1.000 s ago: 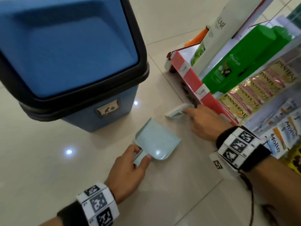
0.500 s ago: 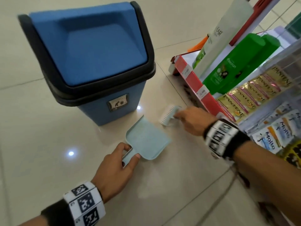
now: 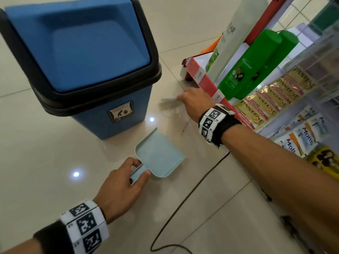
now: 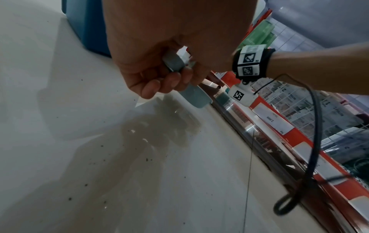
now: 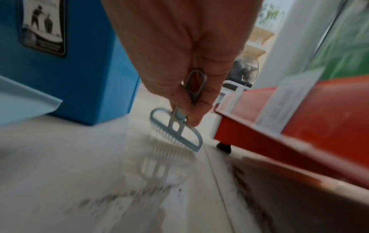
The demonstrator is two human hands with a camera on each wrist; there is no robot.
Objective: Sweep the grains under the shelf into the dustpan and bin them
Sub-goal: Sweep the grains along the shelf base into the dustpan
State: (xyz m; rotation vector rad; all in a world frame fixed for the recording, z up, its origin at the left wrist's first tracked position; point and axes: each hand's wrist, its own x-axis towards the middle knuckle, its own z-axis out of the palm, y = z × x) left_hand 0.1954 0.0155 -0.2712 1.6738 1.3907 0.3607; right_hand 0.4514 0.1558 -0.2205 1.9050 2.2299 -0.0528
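A pale blue dustpan [image 3: 159, 158] lies flat on the tiled floor, and my left hand [image 3: 124, 182] grips its short handle [image 4: 175, 63]. My right hand [image 3: 194, 101] pinches the handle of a small pale blue brush [image 5: 175, 129], whose bristles touch the floor beside the red bottom edge of the shelf [image 3: 205, 79]. The brush [image 3: 168, 100] is blurred in the head view. A thin line of dark grains [image 3: 184, 128] lies on the floor between brush and dustpan. More grains [image 5: 245, 187] lie along the shelf's base.
A blue bin [image 3: 82, 65] with a black rim and swing lid stands just behind the dustpan. The shelf carries green bottles [image 3: 245, 66] and sachets [image 3: 271, 96]. A black cable [image 3: 185, 200] trails across the floor on my right.
My right hand has carried the brush further away along the shelf edge. The view has pulled back and the bin looks smaller. My left hand still holds the dustpan in place.
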